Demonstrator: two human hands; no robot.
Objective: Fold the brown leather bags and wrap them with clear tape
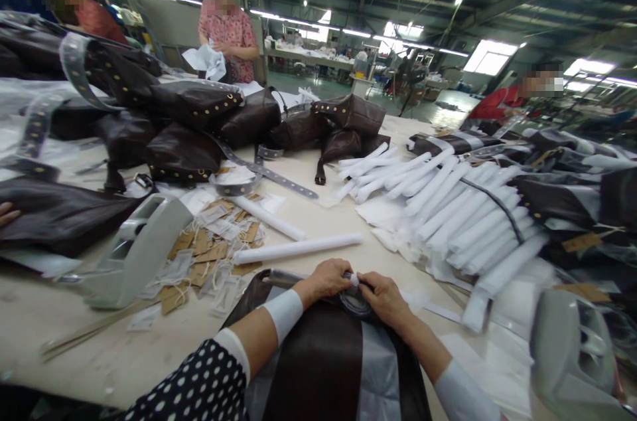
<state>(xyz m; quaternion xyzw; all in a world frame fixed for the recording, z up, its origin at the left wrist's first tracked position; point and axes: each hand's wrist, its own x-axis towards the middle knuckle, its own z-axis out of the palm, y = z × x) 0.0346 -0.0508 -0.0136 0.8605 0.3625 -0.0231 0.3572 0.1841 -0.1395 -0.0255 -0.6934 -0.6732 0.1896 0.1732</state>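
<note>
My left hand [326, 280] reaches in from the lower left, forearm angled up and to the right, fingers curled shut on the top end of the dark brown bag [318, 361]. My right hand [385, 298] comes in from the lower right, forearm angled up and to the left, fingers pinched together on the same spot, knuckles nearly touching the left hand. What sits between the fingertips is too small to tell.

The bag lies flat on the table [60, 328] directly in front of me. Its long axis runs away from me, top end pointing toward the far side.

Surroundings, left to right: a tape dispenser [134, 252] and scattered paper tags [209, 252] lie left of the bag; one white paper roll [297, 248] lies just beyond my hands; a heap of white rolls [462, 215] lies to the right; a second dispenser [572, 354] stands at the lower right.
</note>
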